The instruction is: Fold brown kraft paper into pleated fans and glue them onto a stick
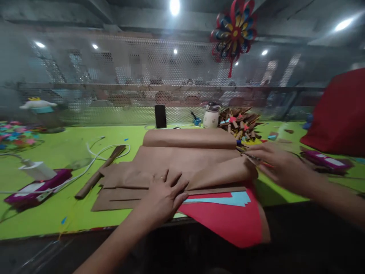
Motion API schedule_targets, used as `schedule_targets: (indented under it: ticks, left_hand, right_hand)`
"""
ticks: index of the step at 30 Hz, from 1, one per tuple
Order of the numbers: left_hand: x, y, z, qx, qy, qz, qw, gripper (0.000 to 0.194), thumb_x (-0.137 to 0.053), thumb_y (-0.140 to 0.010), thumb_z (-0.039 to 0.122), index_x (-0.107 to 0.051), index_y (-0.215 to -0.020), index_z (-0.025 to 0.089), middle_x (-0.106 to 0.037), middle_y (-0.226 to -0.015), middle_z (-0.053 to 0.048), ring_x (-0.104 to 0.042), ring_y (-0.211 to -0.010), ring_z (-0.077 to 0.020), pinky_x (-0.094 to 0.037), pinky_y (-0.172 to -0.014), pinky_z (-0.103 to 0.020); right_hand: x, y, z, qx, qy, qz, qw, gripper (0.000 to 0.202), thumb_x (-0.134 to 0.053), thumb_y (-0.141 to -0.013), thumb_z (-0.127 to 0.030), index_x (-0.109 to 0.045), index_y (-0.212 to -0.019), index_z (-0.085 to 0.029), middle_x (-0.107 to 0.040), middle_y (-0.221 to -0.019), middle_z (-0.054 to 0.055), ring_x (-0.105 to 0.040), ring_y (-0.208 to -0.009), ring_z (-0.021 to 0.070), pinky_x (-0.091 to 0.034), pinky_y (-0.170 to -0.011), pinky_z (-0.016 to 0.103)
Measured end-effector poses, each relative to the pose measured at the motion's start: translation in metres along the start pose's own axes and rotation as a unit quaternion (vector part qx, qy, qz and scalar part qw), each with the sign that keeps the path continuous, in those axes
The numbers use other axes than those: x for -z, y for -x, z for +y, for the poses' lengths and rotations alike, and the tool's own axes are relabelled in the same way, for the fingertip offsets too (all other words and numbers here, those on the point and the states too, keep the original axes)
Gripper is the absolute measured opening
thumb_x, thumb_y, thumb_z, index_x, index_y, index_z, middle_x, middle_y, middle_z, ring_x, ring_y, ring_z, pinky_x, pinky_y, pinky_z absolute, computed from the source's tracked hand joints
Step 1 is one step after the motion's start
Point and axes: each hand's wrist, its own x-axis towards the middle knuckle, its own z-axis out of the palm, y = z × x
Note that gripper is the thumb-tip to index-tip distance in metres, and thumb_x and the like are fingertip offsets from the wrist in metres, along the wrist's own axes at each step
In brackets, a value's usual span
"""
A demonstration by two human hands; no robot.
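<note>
Brown paper (171, 161) lies in layers on the green table, its far end curled into a roll (188, 138). My left hand (165, 192) rests on the near part of the paper, fingers spread. Under the paper, red sheets (228, 219) and a light blue sheet (240, 198) stick out toward me. At the paper's right edge my right hand (281, 163) is closed around a thin, dark tool (254, 158), perhaps scissors, blurred by motion. Its tip touches or nearly touches the paper near the roll.
A rolled brown tube (94, 179), white cable (85, 170) and purple power strip (54, 182) are at left. Behind the paper stand a black phone-like object (160, 116), a jar (211, 116) and a brown paper pile (242, 123). A red bag (339, 114) is at right.
</note>
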Motion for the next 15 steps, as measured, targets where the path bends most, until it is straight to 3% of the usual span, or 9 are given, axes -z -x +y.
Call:
schedule_targets:
  ticks: [3, 5, 9, 15]
  left_hand:
    - [0.000, 0.000, 0.001, 0.009, 0.001, -0.010, 1.000, 0.041, -0.029, -0.090, 0.044, -0.046, -0.127, 0.036, -0.044, -0.135, -0.006, -0.032, -0.124, -0.0398, -0.031, -0.086, -0.064]
    - [-0.001, 0.000, 0.001, 0.013, 0.004, -0.016, 1.000, 0.041, -0.031, -0.090, 0.045, -0.047, -0.126, 0.035, -0.043, -0.137, -0.006, -0.030, -0.125, -0.0401, -0.030, -0.086, -0.066]
    - [-0.005, 0.000, -0.001, 0.011, 0.011, -0.012, 1.000, 0.040, -0.034, -0.089, 0.044, -0.047, -0.127, 0.037, -0.041, -0.138, -0.005, -0.030, -0.126, -0.0396, -0.027, -0.088, -0.068]
    - [-0.016, -0.003, -0.010, -0.001, 0.007, 0.009, 1.000, 0.041, -0.039, -0.086, 0.048, -0.048, -0.125, 0.039, -0.043, -0.137, -0.003, -0.030, -0.126, -0.0395, -0.023, -0.091, -0.068]
  right_hand:
    - [-0.017, -0.015, -0.082, 0.134, -0.083, -0.043, 0.987, 0.033, -0.044, -0.088, -0.028, -0.053, -0.119, -0.022, -0.054, -0.124, 0.008, -0.042, -0.120, 0.0249, -0.034, -0.099, 0.046]
    - [-0.035, -0.019, -0.112, 0.143, -0.103, -0.084, 0.981, 0.044, -0.042, -0.089, -0.040, -0.044, -0.129, -0.022, -0.050, -0.130, 0.008, -0.040, -0.122, 0.0277, -0.030, -0.101, 0.052]
    - [-0.053, -0.014, -0.115, 0.091, -0.114, -0.140, 0.979, 0.055, -0.039, -0.088, -0.049, -0.035, -0.137, -0.024, -0.042, -0.138, 0.008, -0.034, -0.126, 0.0309, -0.027, -0.100, 0.057]
    - [-0.046, -0.003, -0.104, 0.052, -0.137, -0.171, 0.974, 0.059, -0.042, -0.087, -0.049, -0.030, -0.139, -0.025, -0.036, -0.142, 0.007, -0.025, -0.132, 0.0294, -0.020, -0.104, 0.056]
